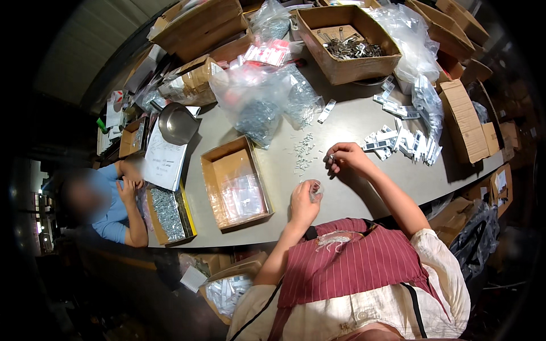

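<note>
My left hand (pixel 306 200) is closed around a small clear plastic bag (pixel 316 192), low over the table in front of me. To its right, my right hand (pixel 344 157) is curled with thumb and fingers together, pinching a small pale screw. A loose scatter of small screws (pixel 305 152) lies on the table just beyond both hands. Left of my left hand stands an open cardboard box (pixel 266 211) holding flat clear bags (pixel 242 196). A heap of white and silver metal strips (pixel 402 143) lies to the right of my right hand.
A carton of metal parts (pixel 335 71) and bulging bags of hardware (pixel 257 122) stand at the back. A metal scoop (pixel 177 124) rests on papers (pixel 162 162) at left. Beside a box of small metal parts (pixel 166 213) sits a person in blue (pixel 114 204). Cartons (pixel 463 122) stand at right.
</note>
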`<state>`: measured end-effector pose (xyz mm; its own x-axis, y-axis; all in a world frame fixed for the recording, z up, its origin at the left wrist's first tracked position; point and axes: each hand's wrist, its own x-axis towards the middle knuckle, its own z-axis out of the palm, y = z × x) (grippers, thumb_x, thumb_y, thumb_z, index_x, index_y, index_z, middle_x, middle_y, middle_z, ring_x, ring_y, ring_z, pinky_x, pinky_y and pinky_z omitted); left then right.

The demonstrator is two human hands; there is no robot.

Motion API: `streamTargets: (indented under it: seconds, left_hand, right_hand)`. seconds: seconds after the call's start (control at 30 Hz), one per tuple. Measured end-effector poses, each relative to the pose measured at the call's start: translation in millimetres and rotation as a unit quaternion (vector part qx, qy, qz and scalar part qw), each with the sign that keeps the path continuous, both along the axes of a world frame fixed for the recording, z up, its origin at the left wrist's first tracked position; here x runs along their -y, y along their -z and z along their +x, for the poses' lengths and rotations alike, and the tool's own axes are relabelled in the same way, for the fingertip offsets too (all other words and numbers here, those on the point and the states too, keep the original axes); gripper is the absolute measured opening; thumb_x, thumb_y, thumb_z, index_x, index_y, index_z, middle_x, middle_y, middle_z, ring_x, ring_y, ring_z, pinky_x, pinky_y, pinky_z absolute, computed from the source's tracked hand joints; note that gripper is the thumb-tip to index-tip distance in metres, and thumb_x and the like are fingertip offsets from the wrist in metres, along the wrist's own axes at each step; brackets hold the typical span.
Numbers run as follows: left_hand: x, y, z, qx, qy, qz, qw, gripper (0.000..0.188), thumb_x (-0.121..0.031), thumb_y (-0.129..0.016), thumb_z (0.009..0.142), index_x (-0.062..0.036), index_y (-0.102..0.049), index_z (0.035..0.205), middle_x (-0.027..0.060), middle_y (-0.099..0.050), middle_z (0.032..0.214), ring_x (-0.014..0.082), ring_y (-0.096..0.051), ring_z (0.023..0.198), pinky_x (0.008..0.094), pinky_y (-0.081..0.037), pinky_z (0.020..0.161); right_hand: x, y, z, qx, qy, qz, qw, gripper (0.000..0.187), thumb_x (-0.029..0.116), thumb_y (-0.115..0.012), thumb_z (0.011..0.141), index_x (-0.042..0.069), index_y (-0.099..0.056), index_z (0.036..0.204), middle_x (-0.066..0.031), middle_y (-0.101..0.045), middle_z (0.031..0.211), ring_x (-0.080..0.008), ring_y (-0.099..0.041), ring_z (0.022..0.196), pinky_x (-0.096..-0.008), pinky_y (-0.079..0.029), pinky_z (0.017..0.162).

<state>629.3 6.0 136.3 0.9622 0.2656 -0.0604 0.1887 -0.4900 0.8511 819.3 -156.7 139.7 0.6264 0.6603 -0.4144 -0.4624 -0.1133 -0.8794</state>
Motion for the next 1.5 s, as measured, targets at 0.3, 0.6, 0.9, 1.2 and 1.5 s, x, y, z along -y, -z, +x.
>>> streamTargets:
  seconds: [0.3, 0.6, 0.9, 1.2, 1.5]
  left_hand:
    - [14.1, 2.5, 14.6, 0.084, -0.004, 0.005, 0.996, 0.041, 0.002, -0.080, 0.077, -0.0033, -0.063, 0.114, 0.0153, -0.068, 0.104, 0.0356, -0.065, 0.099, 0.0443, -0.051, 0.088]
    - [24.4, 5.9, 20.9, 0.074, 0.008, -0.024, 0.997, 0.040, 0.001, -0.080, 0.076, -0.0036, -0.064, 0.112, 0.0153, -0.066, 0.103, 0.0353, -0.064, 0.101, 0.0442, -0.050, 0.089]
    - [28.6, 9.0, 21.1, 0.057, 0.006, -0.005, 0.998, 0.039, -0.001, -0.077, 0.080, -0.0040, -0.066, 0.117, 0.0140, -0.070, 0.108, 0.0317, -0.067, 0.103, 0.0419, -0.052, 0.092]
    - [29.3, 8.4, 24.7, 0.068, -0.005, -0.009, 0.998, 0.040, 0.001, -0.080, 0.076, -0.0041, -0.065, 0.113, 0.0143, -0.070, 0.101, 0.0349, -0.066, 0.099, 0.0445, -0.051, 0.088]
    - [31.1, 8.1, 26.2, 0.036, 0.018, -0.016, 0.999, 0.041, -0.001, -0.076, 0.080, -0.0031, -0.064, 0.119, 0.0142, -0.070, 0.108, 0.0317, -0.067, 0.105, 0.0417, -0.053, 0.093]
  right_hand:
    - [35.8, -25.4, -11.3, -0.204, 0.095, 0.122, 0.967, 0.034, 0.012, -0.052, 0.106, -0.015, -0.060, 0.125, -0.0291, -0.067, 0.122, -0.0368, -0.071, 0.113, -0.0414, -0.060, 0.103]
    - [46.6, -9.6, -15.4, -0.087, 0.071, 0.047, 0.993, 0.017, 0.007, -0.063, 0.101, -0.005, -0.066, 0.112, -0.0179, -0.074, 0.102, -0.0238, -0.075, 0.087, -0.0349, -0.064, 0.083]
    - [55.0, -1.9, -6.6, -0.087, 0.044, 0.072, 0.993, 0.020, 0.010, -0.060, 0.102, -0.005, -0.064, 0.114, -0.0174, -0.072, 0.104, -0.0224, -0.074, 0.088, -0.0348, -0.062, 0.083]
    - [51.9, -21.2, -7.5, -0.191, 0.059, 0.119, 0.973, 0.029, 0.016, -0.062, 0.102, -0.006, -0.064, 0.120, -0.0188, -0.071, 0.111, -0.0251, -0.072, 0.098, -0.0363, -0.059, 0.087]
    - [53.9, -9.5, -8.0, -0.130, 0.050, 0.045, 0.989, 0.029, 0.017, -0.065, 0.101, -0.005, -0.067, 0.120, -0.0156, -0.073, 0.102, -0.0251, -0.073, 0.095, -0.0377, -0.059, 0.090]
